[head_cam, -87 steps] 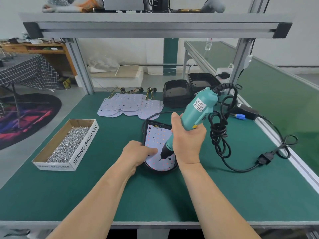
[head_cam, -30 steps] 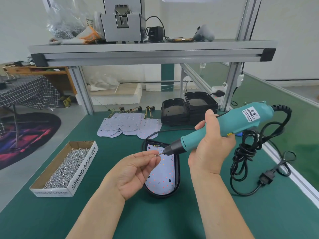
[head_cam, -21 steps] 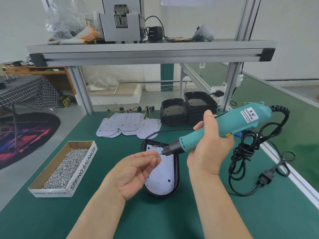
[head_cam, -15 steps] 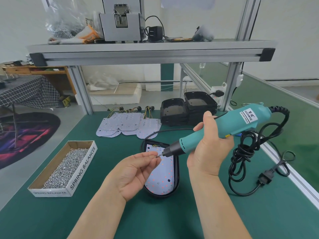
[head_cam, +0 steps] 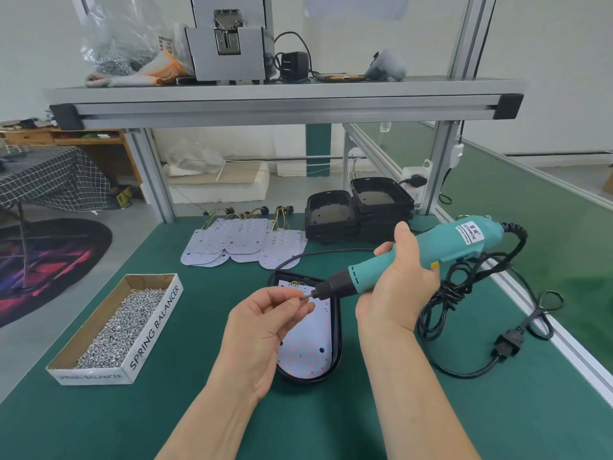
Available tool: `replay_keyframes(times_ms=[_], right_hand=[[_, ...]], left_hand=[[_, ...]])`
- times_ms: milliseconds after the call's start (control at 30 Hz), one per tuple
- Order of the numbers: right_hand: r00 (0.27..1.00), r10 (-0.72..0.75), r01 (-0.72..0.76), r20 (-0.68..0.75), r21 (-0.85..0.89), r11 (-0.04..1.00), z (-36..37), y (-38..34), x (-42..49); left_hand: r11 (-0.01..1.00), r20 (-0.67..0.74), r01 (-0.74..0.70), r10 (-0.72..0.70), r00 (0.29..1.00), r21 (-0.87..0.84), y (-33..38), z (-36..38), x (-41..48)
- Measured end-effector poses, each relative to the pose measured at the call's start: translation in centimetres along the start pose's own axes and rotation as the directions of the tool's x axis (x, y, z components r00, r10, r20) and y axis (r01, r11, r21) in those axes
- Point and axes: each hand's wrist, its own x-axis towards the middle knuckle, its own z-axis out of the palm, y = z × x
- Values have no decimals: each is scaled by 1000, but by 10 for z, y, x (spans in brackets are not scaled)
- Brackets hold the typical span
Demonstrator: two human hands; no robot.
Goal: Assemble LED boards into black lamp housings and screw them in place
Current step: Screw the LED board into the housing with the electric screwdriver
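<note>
Currently I'm watching the green bench mat (head_cam: 199, 313) carrying a black lamp housing (head_cam: 338, 343), an LED board (head_cam: 306, 350) lying inside. Above it the right hand (head_cam: 394, 287) is gripping a teal electric screwdriver (head_cam: 447, 244), the left hand (head_cam: 258, 330) pinching a screw (head_cam: 303, 296) at its bit.

Grey metal machine (head_cam: 229, 44) on upper shelf (head_cam: 285, 94), checked tablecloth (head_cam: 53, 177), colourful rug (head_cam: 49, 263) on floor

Bright even daylight, soft shadows, sharp focus, wide-angle bowing at edges.
</note>
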Motion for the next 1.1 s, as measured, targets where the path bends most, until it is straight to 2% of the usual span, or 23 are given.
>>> replay_keyframes(times_ms=[167, 267, 333, 400, 433, 500, 567, 633, 933, 1100], right_hand=[[1000, 15, -15, 2, -4, 1000, 1, 3, 7], [1000, -3, 3, 4, -1, 1000, 3, 3, 14], [1000, -16, 16, 12, 0, 1000, 5, 3, 19], [999, -36, 36, 23, -6, 999, 7, 5, 24], [998, -49, 50, 31, -13, 999, 9, 8, 25], [994, -92, 94, 63, -40, 995, 15, 14, 27], [985, -139, 147, 101, -78, 986, 21, 22, 29], [974, -177, 195, 141, -123, 973, 27, 32, 32], [915, -239, 344, 326, -317, 884, 45, 79, 31], [901, -235, 368, 366, -353, 860, 47, 89, 32]], left_hand=[[995, 112, 95, -90, 990, -40, 2, -7, 6], [995, 30, 94, -93, 995, -23, 6, -16, 13], [990, -143, 31, -11, 990, 136, 7, -28, 26], [892, -269, 46, 86, 959, 450, 4, -40, 42], [813, -270, 90, 85, 959, 576, 0, -42, 48], [671, -206, 185, -49, 977, 718, -7, -39, 53], [643, -141, 239, -201, 969, 727, -14, -32, 55], [674, -124, 263, -247, 961, 690, -18, -25, 58], [721, -135, 289, -266, 955, 630, -21, -16, 61], [725, -115, 286, -277, 954, 626, -22, -18, 64]])
